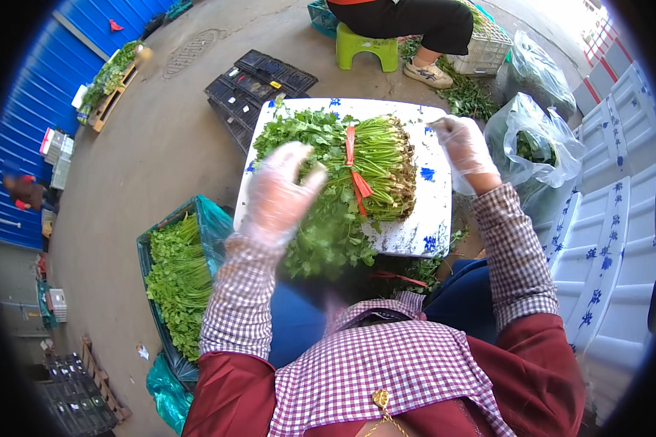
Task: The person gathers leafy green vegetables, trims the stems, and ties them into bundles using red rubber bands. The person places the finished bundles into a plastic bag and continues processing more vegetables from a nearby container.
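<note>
A large bunch of cilantro [382, 164] lies on a white foam box lid [415, 240], its leaves to the left and its soil-stained roots to the right. Red plastic ties [350, 146] band the stems. Over the leaves is my left hand [284, 188], in a clear plastic glove, with thumb and fingers apart and nothing between them. My right hand [464, 145], gloved the same way, is at the lid's upper right corner, apart from the roots. Its fingertips are drawn together; whether something small is pinched there is unclear.
A lined crate of cilantro [177, 284] stands at my left. Black plastic crates [257, 82] lie beyond the lid. Ahead, a person sits on a green stool [366, 46]. Plastic bags of greens [533, 142] and stacked white foam boxes [601, 246] line the right.
</note>
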Demonstrator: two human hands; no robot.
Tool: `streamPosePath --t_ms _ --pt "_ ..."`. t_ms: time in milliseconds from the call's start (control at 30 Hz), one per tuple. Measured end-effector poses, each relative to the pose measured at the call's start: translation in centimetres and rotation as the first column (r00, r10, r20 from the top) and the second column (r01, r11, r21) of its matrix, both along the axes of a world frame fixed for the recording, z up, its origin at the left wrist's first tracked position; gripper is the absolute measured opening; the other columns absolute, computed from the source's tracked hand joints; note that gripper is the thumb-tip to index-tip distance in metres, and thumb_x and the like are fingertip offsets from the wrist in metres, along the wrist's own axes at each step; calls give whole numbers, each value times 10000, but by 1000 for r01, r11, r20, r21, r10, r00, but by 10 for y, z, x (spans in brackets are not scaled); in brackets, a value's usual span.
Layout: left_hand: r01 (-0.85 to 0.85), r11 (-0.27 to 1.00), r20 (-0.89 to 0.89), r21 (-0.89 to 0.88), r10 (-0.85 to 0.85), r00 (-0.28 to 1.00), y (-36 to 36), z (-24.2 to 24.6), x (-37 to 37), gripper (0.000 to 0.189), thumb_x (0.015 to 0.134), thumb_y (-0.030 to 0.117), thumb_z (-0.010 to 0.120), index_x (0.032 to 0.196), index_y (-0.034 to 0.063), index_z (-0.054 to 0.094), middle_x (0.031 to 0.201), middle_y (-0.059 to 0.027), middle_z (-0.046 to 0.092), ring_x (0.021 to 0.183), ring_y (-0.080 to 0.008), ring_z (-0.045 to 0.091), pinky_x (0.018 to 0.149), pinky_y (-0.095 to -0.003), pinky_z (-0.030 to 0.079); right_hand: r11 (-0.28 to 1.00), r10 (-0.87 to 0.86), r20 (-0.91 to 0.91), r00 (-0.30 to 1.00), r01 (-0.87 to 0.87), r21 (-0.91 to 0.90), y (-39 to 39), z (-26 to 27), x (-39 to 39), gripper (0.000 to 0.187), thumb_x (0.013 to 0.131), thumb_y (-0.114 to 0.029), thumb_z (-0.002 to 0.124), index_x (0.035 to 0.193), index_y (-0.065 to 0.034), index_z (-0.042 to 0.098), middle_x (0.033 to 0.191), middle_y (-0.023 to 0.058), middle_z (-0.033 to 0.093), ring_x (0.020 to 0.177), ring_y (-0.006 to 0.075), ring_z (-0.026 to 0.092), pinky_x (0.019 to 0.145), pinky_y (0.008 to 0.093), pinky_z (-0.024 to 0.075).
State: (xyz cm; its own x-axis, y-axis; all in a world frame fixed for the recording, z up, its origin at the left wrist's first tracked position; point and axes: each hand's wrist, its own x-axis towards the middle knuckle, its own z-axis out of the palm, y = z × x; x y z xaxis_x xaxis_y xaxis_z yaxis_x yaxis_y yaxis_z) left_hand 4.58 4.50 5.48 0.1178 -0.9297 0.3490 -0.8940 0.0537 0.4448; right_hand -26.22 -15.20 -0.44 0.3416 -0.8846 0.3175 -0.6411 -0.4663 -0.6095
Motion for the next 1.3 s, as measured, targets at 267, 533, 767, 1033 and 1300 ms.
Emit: streamPosePath --t_ms 267,533,767,1033,1300 --pt "90 994 139 -69 -79 987 -24 -38 -27 595 864 413 794 1264 -11 678 1335 -229 628 1217 -399 613 1057 -461 491 940 165 -211 963 -218 -263 25 9 89 133 915 -186 701 856 -82 759 752 150 707 695 340 702 675 451 557" --pt "-31 996 3 -82 31 1000 -64 -50 -35 274 847 313 778 799 44 767 837 -146 708 802 -351 695 718 -457 541 956 148 -479 865 -249 -155 13 17 123 131 861 -173 690 801 -91 773 753 149 717 691 334 705 666 457 559" --pt "-127 992 -234 7 125 964 -65 -63 -35 268 871 249 757 747 12 733 791 -141 714 757 -310 694 716 -409 551 942 127 -538 833 -272 -198 17 29 118 136 843 -190 685 780 -109 774 731 140 705 688 334 708 651 459 563" --pt "-40 999 -531 -26 20 847 -41 -63 -42 167 938 139 740 912 -12 673 799 -42 678 729 -97 623 681 -279 508 919 180 -511 841 -329 -217 12 14 125 126 848 -193 697 787 -99 753 737 142 689 708 335 693 655 461 542" --pt "-25 991 -443 -134 -37 896 -37 -70 -45 143 891 110 782 867 -5 701 898 -71 667 807 -179 648 753 -317 523 950 305 -119 945 -311 -33 30 9 117 93 848 -141 703 792 -70 724 726 168 670 692 342 676 643 454 522"
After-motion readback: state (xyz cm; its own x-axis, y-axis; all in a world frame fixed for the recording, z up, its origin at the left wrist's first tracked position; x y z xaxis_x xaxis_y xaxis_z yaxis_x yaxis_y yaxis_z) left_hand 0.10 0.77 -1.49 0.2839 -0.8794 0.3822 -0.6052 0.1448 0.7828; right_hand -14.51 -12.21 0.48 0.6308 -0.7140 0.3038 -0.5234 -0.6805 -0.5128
